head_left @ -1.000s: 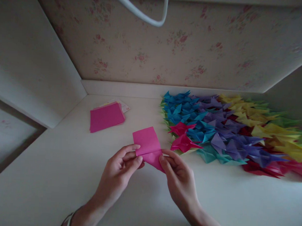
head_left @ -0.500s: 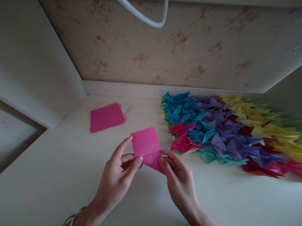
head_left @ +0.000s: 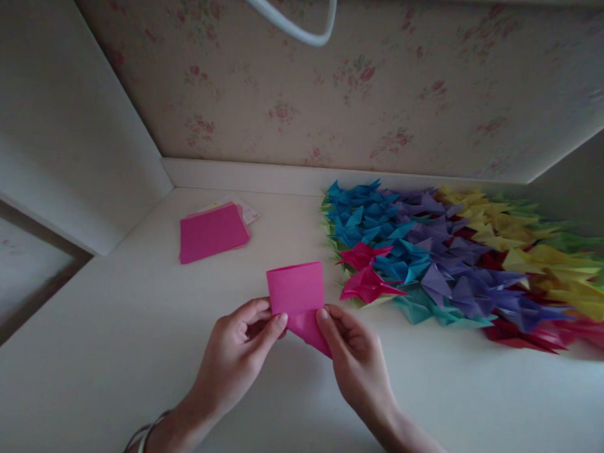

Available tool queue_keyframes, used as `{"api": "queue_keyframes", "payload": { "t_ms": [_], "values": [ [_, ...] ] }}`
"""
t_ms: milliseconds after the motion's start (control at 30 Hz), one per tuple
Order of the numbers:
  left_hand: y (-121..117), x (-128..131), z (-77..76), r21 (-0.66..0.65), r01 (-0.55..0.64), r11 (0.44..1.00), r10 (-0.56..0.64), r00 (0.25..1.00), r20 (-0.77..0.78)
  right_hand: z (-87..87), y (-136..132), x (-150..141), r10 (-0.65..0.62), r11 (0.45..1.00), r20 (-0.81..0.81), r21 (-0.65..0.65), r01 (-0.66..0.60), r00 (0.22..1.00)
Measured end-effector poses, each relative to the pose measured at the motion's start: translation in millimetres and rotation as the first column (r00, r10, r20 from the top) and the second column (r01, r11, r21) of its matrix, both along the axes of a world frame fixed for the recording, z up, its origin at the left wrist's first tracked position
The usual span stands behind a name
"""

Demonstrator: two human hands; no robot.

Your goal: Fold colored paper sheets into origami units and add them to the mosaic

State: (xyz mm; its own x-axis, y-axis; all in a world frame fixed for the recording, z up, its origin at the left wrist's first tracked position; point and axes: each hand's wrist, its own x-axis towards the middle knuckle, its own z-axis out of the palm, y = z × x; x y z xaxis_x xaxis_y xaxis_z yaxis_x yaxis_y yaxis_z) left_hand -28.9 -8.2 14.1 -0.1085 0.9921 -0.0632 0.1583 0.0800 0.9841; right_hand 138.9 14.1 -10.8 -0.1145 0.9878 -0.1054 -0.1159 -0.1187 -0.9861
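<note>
A pink sheet of origami paper (head_left: 296, 290), partly folded, is held up between my two hands over the white desk. My left hand (head_left: 247, 337) pinches its lower left side, thumb on the front and fingers behind. On the opposite side, my right hand (head_left: 354, 342) grips the lower right part between thumb and bent fingers. A crease runs across the sheet between the thumbs, and below it a slanted flap points down to the right. The upper edge is slightly parted, showing a second layer.
To the left lies a stack of magenta paper (head_left: 214, 233) on lighter sheets. Rows of folded paper cranes (head_left: 445, 259) in blue, purple, yellow, red and green cover the desk's back right. A white cable (head_left: 291, 26) hangs before the floral wall (head_left: 281, 112).
The pink paper has turned a little and its upper part has shifted right. My left index finger has come down from the paper's upper left corner to its side.
</note>
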Motion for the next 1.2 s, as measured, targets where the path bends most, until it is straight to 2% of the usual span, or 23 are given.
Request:
{"api": "queue_keyframes", "payload": {
  "t_ms": [500,700,833,900,1033,1200],
  "values": [
    [1.7,-0.8,2.9,-0.064,0.065,0.996,-0.071,0.994,-0.085,-5.8,-1.0,1.3,0.014,1.0,0.073,-0.003,-0.014,0.997],
    [1.2,-1.6,2.0,-0.049,0.045,0.998,-0.051,0.99,-0.131,-3.9,-1.3,0.7,0.022,1.0,0.019,-0.022,-0.021,1.0],
    [0.8,-2.1,-0.1,-0.048,0.04,0.998,-0.044,0.997,-0.069,0.6,-2.4,0.2,0.123,0.987,-0.154,-0.081,-0.136,0.98],
    [1.3,-2.2,-1.1,-0.045,0.042,0.998,-0.044,0.998,-0.041,1.6,-3.0,0.2,0.162,0.978,-0.169,-0.102,-0.181,0.972],
    [2.5,-2.1,-2.6,-0.054,0.057,0.997,-0.057,0.998,0.009,1.0,-3.6,0.5,0.174,0.972,-0.15,-0.13,-0.194,0.973],
    [3.0,-1.5,-4.0,-0.114,0.082,0.99,-0.071,0.993,0.099,3.1,-2.0,-0.7,0.126,0.976,-0.177,-0.151,-0.154,0.976]
  ]
}}
